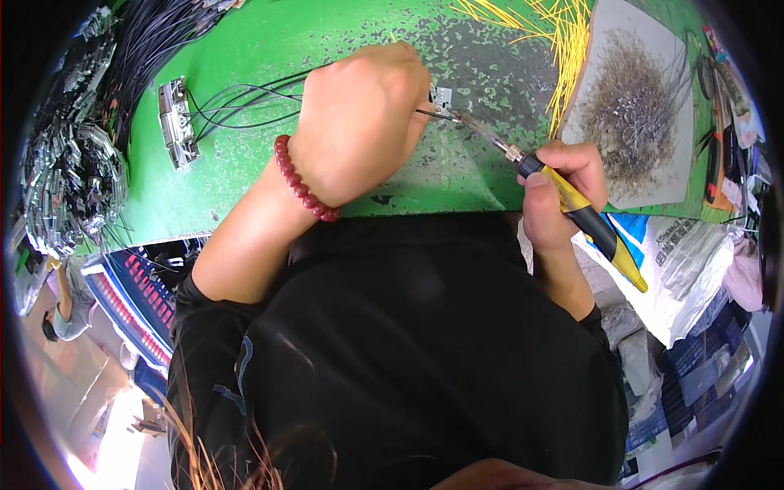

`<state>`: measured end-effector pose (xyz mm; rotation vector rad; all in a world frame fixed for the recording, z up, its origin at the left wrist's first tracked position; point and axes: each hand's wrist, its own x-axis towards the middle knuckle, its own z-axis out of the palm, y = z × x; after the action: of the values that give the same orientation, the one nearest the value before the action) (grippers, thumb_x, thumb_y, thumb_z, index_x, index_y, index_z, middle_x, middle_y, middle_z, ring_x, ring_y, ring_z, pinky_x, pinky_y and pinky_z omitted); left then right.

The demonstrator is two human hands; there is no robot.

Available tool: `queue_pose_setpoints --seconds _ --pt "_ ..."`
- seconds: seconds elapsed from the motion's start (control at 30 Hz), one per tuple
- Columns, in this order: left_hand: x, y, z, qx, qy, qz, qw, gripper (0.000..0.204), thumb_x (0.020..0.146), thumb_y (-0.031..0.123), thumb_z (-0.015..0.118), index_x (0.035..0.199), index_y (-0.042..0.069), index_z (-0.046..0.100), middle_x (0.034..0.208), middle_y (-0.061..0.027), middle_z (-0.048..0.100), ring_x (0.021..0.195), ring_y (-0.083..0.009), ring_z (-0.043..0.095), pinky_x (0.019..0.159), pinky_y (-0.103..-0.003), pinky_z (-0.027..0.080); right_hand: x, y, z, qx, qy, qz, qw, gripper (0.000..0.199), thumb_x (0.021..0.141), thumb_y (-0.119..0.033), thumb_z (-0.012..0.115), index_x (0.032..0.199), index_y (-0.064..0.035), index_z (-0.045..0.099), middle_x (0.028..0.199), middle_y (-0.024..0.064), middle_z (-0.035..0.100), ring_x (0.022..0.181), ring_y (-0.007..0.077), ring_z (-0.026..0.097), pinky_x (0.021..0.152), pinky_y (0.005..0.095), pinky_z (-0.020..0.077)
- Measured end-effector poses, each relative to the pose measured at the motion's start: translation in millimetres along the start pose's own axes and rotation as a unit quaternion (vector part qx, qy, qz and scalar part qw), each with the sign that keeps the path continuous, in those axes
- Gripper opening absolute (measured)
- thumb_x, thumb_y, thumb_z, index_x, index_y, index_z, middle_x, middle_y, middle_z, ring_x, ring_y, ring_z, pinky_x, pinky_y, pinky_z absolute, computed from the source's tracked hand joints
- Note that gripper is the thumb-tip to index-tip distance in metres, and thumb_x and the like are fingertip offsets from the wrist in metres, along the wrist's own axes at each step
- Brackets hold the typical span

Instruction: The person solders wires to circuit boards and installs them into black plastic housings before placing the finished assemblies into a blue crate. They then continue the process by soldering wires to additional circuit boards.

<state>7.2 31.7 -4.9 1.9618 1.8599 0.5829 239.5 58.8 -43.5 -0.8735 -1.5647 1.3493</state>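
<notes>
On the green, paint-worn tabletop point(245, 175), two bare hands work close together. The left hand point(366, 122), one string of dark red beads point(296, 180) at its wrist, is curled closed with its back upward, its fingertips hidden; one thin dark wire point(433, 113) is pinched at its right edge. The right hand point(565, 184) grips one yellow-and-black soldering iron point(581, 211) between thumb and fingers. The iron's tip reaches the wire's end, though whether they touch is hard to tell. One small silvery plate point(443, 97) lies just beside that end.

Several black leads point(253, 96) run from behind the left hand to one metal housing point(176, 122) on the left. Far right is one pale board point(633, 114) heaped with dark scraps point(630, 102); yellow wires point(569, 49), too many to count, lie beside it. One white bag point(682, 257), below, carries printed lettering.
</notes>
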Motion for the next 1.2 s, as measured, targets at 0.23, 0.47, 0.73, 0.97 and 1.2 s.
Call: queue_pose_setpoints --seconds 0.23,0.47,0.73,0.97,1.2 --pt "-0.5 -2.5 2.9 -0.008 -0.004 -0.006 1.0 0.008 0.072 0.004 0.067 0.076 0.005 0.061 0.087 -0.0057 0.064 0.081 -0.0279 0.062 0.067 -0.036 0.05 3.0 2.1 0.5 -0.002 -0.006 -0.016 1.0 0.021 0.078 -0.009 0.07 0.091 -0.0011 0.055 0.074 0.0012 0.055 0.061 0.0048 0.046 0.055 0.0209 0.0362" --pt "-3.6 -2.8 5.1 -0.024 0.016 -0.006 1.0 0.009 0.071 0.002 0.068 0.075 0.004 0.06 0.086 -0.0055 0.064 0.081 -0.0268 0.062 0.068 -0.035 0.051 5.9 0.1 3.5 -0.022 -0.017 -0.025 0.999 0.022 0.077 -0.01 0.071 0.09 -0.0013 0.056 0.071 0.001 0.056 0.058 0.0041 0.047 0.052 0.0206 0.0361" --pt "-4.3 -2.4 5.5 -0.032 0.016 -0.006 0.999 0.008 0.071 0.003 0.068 0.075 0.005 0.061 0.087 -0.0049 0.064 0.08 -0.0264 0.063 0.069 -0.034 0.051 4.2 -0.7 2.5 -0.03 -0.027 -0.018 0.999 0.022 0.077 -0.01 0.071 0.091 -0.0009 0.056 0.075 0.0034 0.058 0.061 0.005 0.049 0.054 0.021 0.0375" --pt "-4.2 -3.1 5.5 -0.034 0.019 -0.005 0.999 0.008 0.071 0.003 0.068 0.075 0.005 0.061 0.087 -0.005 0.065 0.081 -0.0264 0.063 0.069 -0.034 0.051 1.4 0.4 1.3 0.011 -0.001 -0.004 1.0 0.022 0.079 -0.011 0.07 0.093 -0.001 0.055 0.081 0.0029 0.055 0.065 0.0059 0.046 0.059 0.0219 0.0377" --pt "-3.4 -4.2 5.4 -0.043 0.015 -0.007 0.999 0.008 0.071 0.002 0.068 0.076 0.004 0.062 0.087 -0.0056 0.065 0.081 -0.0269 0.063 0.069 -0.034 0.051 3.5 -3.4 2.4 0.013 -0.015 0.007 1.0 0.025 0.079 -0.012 0.072 0.093 -0.0012 0.055 0.08 0.0031 0.056 0.066 0.0059 0.048 0.059 0.0216 0.0383"
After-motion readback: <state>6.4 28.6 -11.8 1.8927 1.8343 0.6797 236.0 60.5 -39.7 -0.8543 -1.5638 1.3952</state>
